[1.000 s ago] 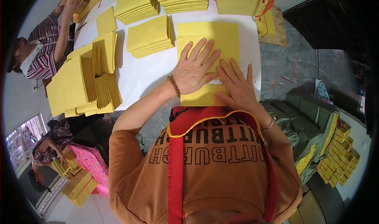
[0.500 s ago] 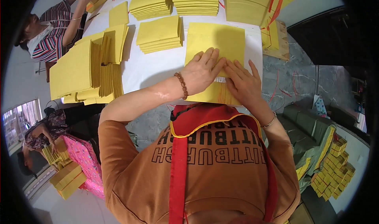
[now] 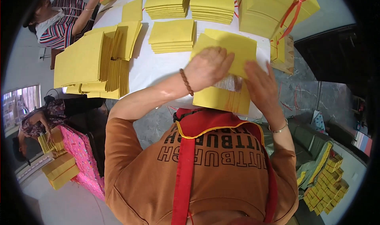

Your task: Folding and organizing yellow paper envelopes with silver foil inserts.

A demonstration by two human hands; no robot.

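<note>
Our left hand [image 3: 208,68] lies flat w/ fingers spread on the loose yellow sheet [image 3: 233,50], pressing not pinching, and our right hand [image 3: 261,86] sits just beside it, palm down, fingers open over the yellow stack [image 3: 221,100] and a clear-wrapped patch under it, nothing clamped as far as we can tell. The sheet starts right under the left palm and runs away from us and to the right, twd the far right corner of the white table [image 3: 158,68], tilted vs the stack, which hugs the near edge. So left hand is on the sheet, right is nearer the stack; other yellow piles [image 3: 172,37] lie well apart, far-left.
</note>
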